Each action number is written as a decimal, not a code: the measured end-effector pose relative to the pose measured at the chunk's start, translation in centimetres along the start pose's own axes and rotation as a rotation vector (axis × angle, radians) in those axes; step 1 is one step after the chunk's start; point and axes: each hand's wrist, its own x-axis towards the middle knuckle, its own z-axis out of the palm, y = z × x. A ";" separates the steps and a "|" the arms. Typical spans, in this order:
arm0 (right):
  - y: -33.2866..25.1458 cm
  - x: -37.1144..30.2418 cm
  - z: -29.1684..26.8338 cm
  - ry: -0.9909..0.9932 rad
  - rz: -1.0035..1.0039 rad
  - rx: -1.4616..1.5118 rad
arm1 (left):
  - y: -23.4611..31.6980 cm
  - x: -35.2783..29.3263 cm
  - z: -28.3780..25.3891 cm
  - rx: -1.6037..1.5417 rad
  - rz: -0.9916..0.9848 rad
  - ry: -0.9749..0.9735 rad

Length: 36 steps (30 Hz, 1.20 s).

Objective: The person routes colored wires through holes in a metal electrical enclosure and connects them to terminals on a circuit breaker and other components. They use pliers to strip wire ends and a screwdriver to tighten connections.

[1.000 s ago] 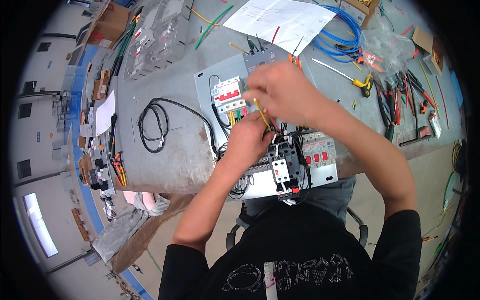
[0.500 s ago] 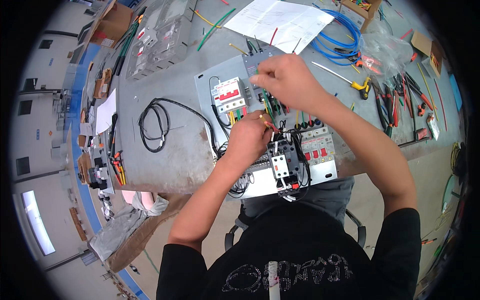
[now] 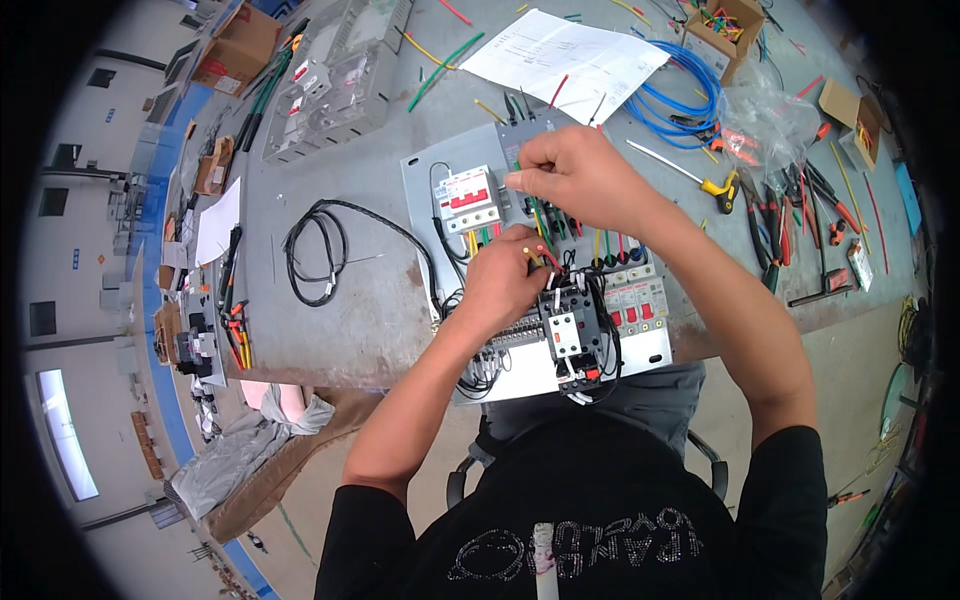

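Observation:
A metal mounting plate (image 3: pixel 425 185) bearing electrical parts lies on the bench in front of me. My left hand (image 3: pixel 500 285) is closed at its middle, around thin wires; yellow and red wire ends (image 3: pixel 545 256) show beside the fingertips. Farther up, my right hand (image 3: pixel 585 178) is pinched at the end of a green wire (image 3: pixel 538 215), above a dark grey breaker (image 3: pixel 520 135) it partly hides. Left of the hands sits a white breaker with red levers (image 3: pixel 467 200). Nearer me are a contactor (image 3: pixel 570 335) and small breakers (image 3: pixel 632 305).
Coiled black cable (image 3: pixel 318 255) lies on the left, below a clear-covered box (image 3: pixel 335 110). Paper sheets (image 3: pixel 560 60) and a blue wire coil (image 3: pixel 690 95) are at the back. A yellow-handled screwdriver (image 3: pixel 720 188), pliers (image 3: pixel 770 230) and a plastic bag (image 3: pixel 770 120) lie on the right.
The view has shifted slightly, so the bench appears a little lower and to the right. Both hands stay closed in nearly the same places over the plate.

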 end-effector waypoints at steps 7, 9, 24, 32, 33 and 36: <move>2.8 1.1 0.5 0.082 0.145 -0.067 | 0.0 0.3 0.2 -0.042 -0.079 -0.013; 2.6 1.3 0.6 0.079 0.157 -0.075 | 0.3 0.3 -0.1 -0.062 -0.084 -0.021; -1.5 -0.5 -1.4 -0.063 0.260 0.279 | -0.2 -0.2 0.4 -0.088 -0.061 0.047; 0.1 -1.7 -0.9 -0.134 0.174 0.075 | -0.3 -0.4 0.5 -0.206 0.016 0.125; 0.2 -1.7 -0.7 -0.142 0.171 0.065 | -0.2 -0.4 0.5 -0.209 -0.003 0.116; 0.0 -1.9 0.1 -0.140 0.123 0.074 | -0.2 -0.6 0.4 -0.220 -0.035 0.095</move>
